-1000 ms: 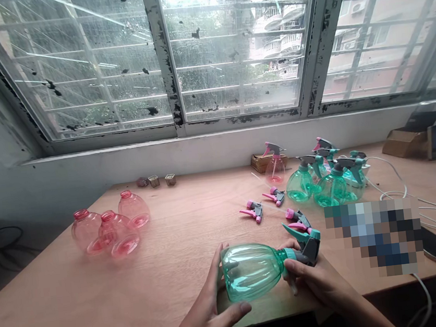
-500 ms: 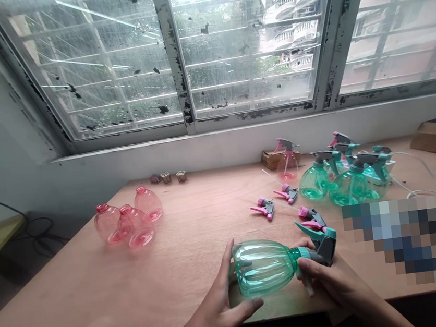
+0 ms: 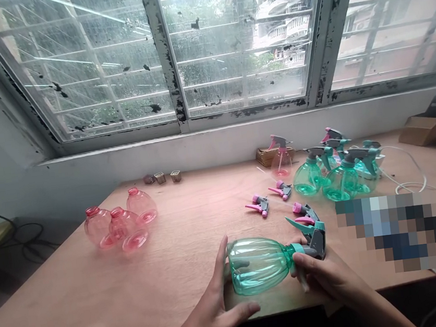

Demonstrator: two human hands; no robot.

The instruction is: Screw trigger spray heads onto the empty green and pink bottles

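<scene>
A green transparent spray bottle lies sideways above the table's front edge, its base to the left. My right hand is closed around its teal collar and neck, under the grey-and-teal trigger head. At the base, my left hand is open, its thumb apart from the bottle and its fingers partly hidden behind it. Just beyond the head lies a pink-and-grey spray trigger. Two more pink-and-grey triggers, a nearer one and a farther one, rest on the table.
Three pink bottles without heads stand at the left. At the back right are several green spray bottles and a pink one. Small blocks, a cardboard box, white cables and a blurred patch are also on the table.
The view has shifted slightly, so everything sits a little differently in it. Both hands keep nearly the same pose at the green bottle; its trigger head appears slightly turned.
</scene>
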